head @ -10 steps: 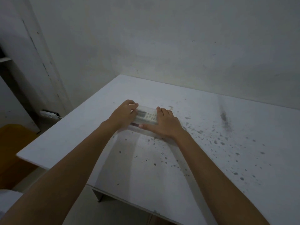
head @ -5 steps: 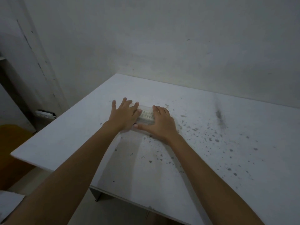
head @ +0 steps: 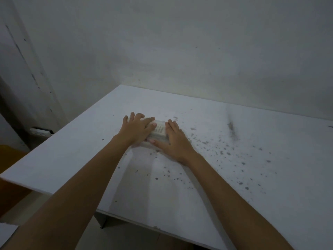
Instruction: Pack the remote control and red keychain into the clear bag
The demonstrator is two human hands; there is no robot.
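The slim white plastic remote control [head: 158, 131] lies on the speckled white table [head: 234, 159], between my 2 flat hands; I judge it light, stiff, best gripped by its long edges. Left hand [head: 136, 129] fingers spread over it, right hand [head: 173, 141] fingers together. I see no keychain.

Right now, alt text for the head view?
Both hands press flat on a white remote control on a speckled white table, left hand and right hand at either end. Bag and keychain are not discernible.
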